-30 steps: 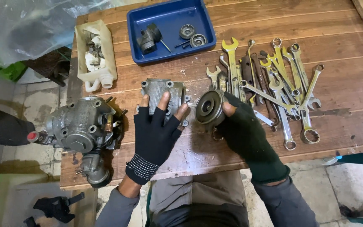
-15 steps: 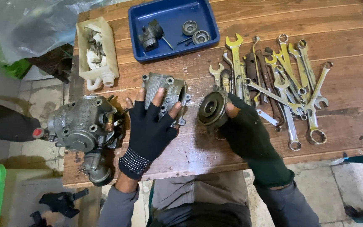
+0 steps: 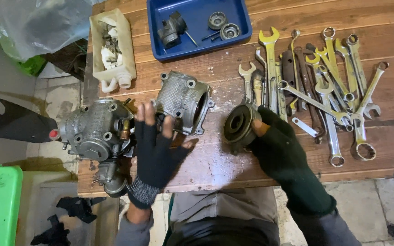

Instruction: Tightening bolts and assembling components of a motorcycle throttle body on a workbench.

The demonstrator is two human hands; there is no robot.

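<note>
- Grey cast housing (image 3: 184, 102) is sitting under the left hand (image 3: 157, 150), whose fingers are lying flat and open, gripping nothing; a nudge could be sliding it.
- Right hand (image 3: 277, 148) is closing round a dark flanged pulley (image 3: 239, 125), risking a roll into the wrenches (image 3: 324, 86).

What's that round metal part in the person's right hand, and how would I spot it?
Start at the wooden table and find the heap of wrenches on its right side. Just left of that heap, the gloved right hand grips a round pulley-like part. Unlike the boxy ribbed housing near the left hand, it is a dark disc with a hollow centre.
</note>
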